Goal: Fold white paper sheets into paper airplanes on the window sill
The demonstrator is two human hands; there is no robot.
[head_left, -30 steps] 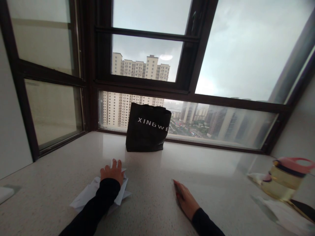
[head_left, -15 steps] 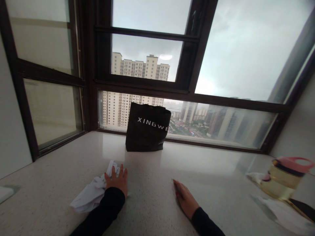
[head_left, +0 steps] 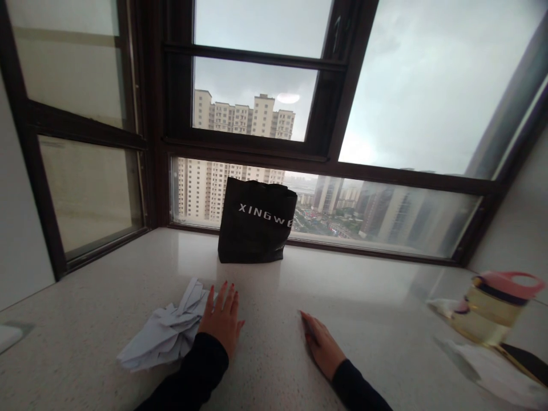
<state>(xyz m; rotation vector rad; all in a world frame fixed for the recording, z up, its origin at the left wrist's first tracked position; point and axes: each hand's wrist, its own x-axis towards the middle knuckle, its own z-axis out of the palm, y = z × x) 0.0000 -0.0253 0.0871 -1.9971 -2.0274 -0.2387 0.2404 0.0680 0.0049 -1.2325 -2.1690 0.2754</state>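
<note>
A crumpled bundle of white paper [head_left: 165,334] lies on the pale speckled counter [head_left: 265,348] at the left. Just to its right is my left hand [head_left: 221,321], palm down with fingers stretched out; it overlaps the paper's right edge, and whether it touches it I cannot tell. My right hand [head_left: 322,343] rests on its side on the counter, fingers extended and close together, with nothing seen in it. Beyond both hands a black bag [head_left: 254,234] with white lettering stands upright by the window.
A yellowish bottle with a pink lid [head_left: 492,311] stands at the right. In front of it lie a white plastic-looking packet [head_left: 492,368] and a dark flat object [head_left: 528,362]. A white object [head_left: 9,337] sits at the left edge. Dark-framed windows [head_left: 257,151] bound the counter's back.
My left hand has moved right, off the paper bundle, which now shows more of its surface. My right hand and the black bag have stayed in place.
</note>
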